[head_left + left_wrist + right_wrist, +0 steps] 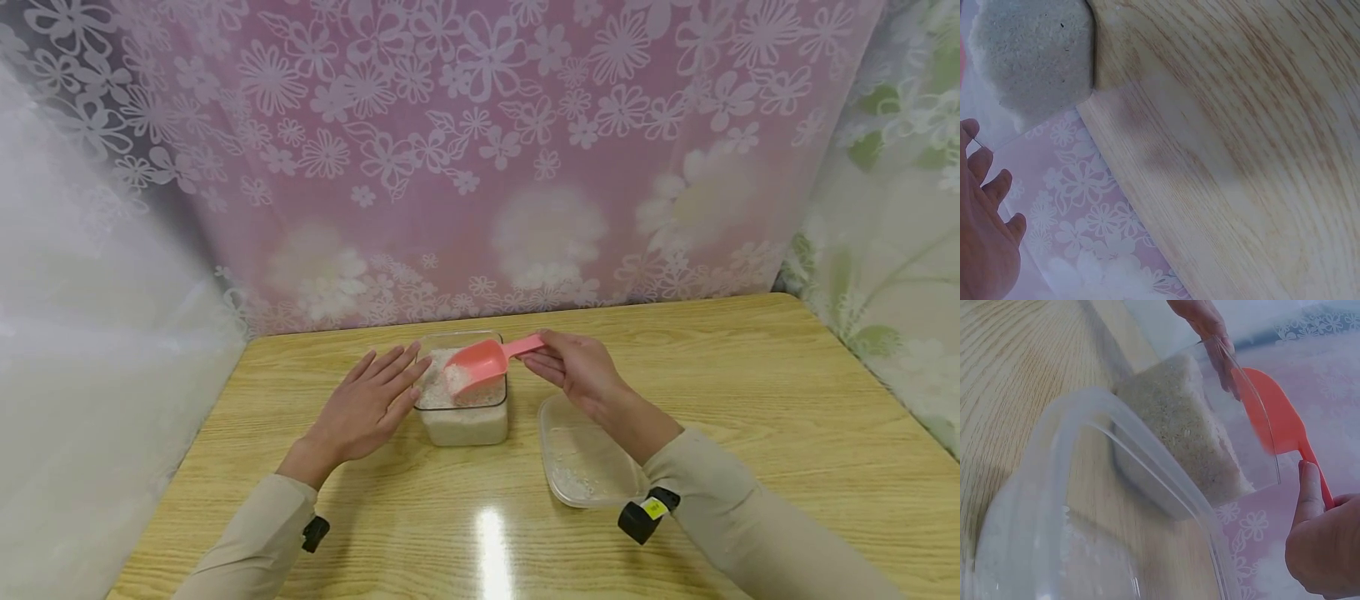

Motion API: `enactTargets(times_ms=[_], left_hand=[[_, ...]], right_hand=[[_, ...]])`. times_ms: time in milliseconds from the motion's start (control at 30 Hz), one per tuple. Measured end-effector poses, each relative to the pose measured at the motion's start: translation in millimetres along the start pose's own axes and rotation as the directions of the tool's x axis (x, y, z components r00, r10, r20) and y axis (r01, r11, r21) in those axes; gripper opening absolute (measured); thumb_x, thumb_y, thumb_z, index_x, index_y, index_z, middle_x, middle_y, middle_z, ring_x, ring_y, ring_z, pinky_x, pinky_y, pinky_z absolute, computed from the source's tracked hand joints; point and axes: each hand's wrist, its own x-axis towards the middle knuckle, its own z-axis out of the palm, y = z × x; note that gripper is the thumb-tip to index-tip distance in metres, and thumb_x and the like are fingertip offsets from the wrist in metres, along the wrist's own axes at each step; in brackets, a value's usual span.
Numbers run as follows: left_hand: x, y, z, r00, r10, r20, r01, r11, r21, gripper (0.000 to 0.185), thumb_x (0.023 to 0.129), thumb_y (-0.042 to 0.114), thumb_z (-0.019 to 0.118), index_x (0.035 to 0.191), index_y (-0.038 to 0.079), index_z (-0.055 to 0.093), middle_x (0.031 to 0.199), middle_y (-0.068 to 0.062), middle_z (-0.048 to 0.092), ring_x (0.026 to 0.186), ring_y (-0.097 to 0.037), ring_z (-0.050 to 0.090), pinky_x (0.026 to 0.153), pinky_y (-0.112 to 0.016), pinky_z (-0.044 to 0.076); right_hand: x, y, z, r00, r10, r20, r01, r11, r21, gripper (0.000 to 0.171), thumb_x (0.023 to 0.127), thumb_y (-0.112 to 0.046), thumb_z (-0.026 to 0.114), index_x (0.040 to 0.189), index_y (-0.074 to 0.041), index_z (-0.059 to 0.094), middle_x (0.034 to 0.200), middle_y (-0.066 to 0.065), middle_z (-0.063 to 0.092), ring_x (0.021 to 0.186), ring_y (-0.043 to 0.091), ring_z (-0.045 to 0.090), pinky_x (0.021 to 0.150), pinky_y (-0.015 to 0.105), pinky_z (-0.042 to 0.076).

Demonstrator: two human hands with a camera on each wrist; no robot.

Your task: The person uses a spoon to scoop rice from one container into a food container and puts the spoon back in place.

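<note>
Rice fills our clear square plastic container (462,408) at mid-table. Our right hand (577,371) pinches the light, stiff pink plastic scoop (483,365) by its handle, loaded over the rice; level carrying seems wise. Our left hand (371,406), fingers straight, touches the container's side.

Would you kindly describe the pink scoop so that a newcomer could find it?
On the wooden table, near its back edge, stands a clear tub of rice. The pink scoop hangs over it, its handle pinched by the right hand; it is the only pink utensil.
</note>
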Motion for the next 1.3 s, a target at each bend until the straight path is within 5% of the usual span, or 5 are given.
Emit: enactTargets(times_ms=[500,1000,1300], left_hand=[[4.7,0.0,3.4,1.0,-0.013,-0.006,0.013,1.0,0.003,0.052,0.105,0.044,0.027,0.152,0.022,0.029,0.157,0.0,0.019,0.143,-0.023,0.019,0.115,-0.047,0.009],[8.0,-2.1,6.7,1.0,-0.026,0.006,0.025,1.0,0.016,0.052,0.105,0.043,0.025,0.152,0.023,0.028,0.158,0.001,0.018,0.143,-0.02,0.016,0.115,-0.047,0.009],[7.3,-2.1,6.8,1.0,-0.029,0.006,0.029,0.999,0.02,0.053,0.105,0.045,0.023,0.153,0.023,0.028,0.158,0.002,0.017,0.143,-0.02,0.016,0.115,-0.046,0.008]], right_hand=[[0.6,-9.6,-9.0,0.999,-0.001,0.041,0.0,0.999,0.035,0.041,0.102,-0.012,0.048,0.134,0.012,0.042,0.088,0.011,0.072,0.083,0.017,0.07,0.082,0.026,0.053],[-3.8,-21.0,-20.8,0.999,-0.004,0.051,-0.002,0.994,0.108,0.018,0.099,-0.013,0.055,0.098,-0.002,0.069,0.088,0.015,0.072,0.082,0.019,0.071,0.081,0.027,0.053],[-13.3,-29.4,-35.9,0.997,0.009,0.071,-0.019,0.992,0.129,0.019,0.099,-0.014,0.055,0.097,-0.004,0.072,0.09,0.014,0.072,0.084,0.019,0.07,0.082,0.027,0.053]])
